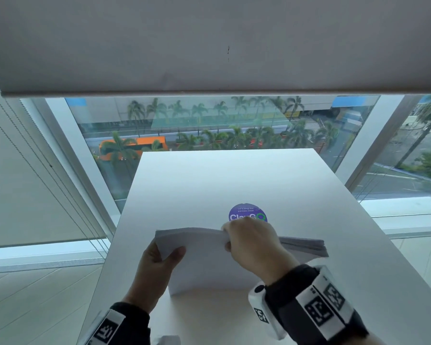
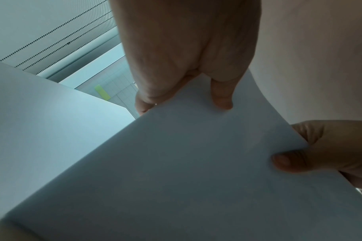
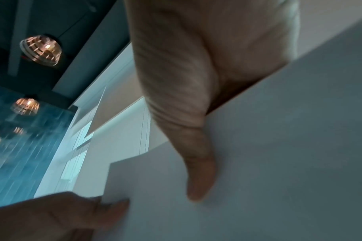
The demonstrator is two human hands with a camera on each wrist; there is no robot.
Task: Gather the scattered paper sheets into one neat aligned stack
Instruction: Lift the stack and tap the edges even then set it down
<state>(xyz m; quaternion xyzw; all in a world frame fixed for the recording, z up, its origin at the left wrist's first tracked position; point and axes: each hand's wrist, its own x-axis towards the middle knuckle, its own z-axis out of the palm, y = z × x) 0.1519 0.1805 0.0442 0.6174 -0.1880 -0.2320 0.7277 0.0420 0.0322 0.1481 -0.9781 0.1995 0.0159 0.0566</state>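
Observation:
A stack of white paper sheets (image 1: 204, 265) stands on edge on the white table (image 1: 222, 180), its lower edge touching the tabletop. My left hand (image 1: 157, 265) grips the stack's left side, thumb on the near face. My right hand (image 1: 251, 245) holds the top edge, fingers curled over it. At the right the sheets fan out slightly (image 1: 306, 245). The left wrist view shows the paper (image 2: 196, 171) pinched between thumb and fingers. In the right wrist view, a thumb (image 3: 198, 171) lies flat on the sheet (image 3: 278, 163).
A round purple sticker (image 1: 246, 212) lies on the table just behind the stack. A window with a lowered blind (image 1: 209, 46) stands beyond the table's far edge. A scrap of white paper (image 1: 168, 341) shows at the table's near edge. Floor lies on both sides.

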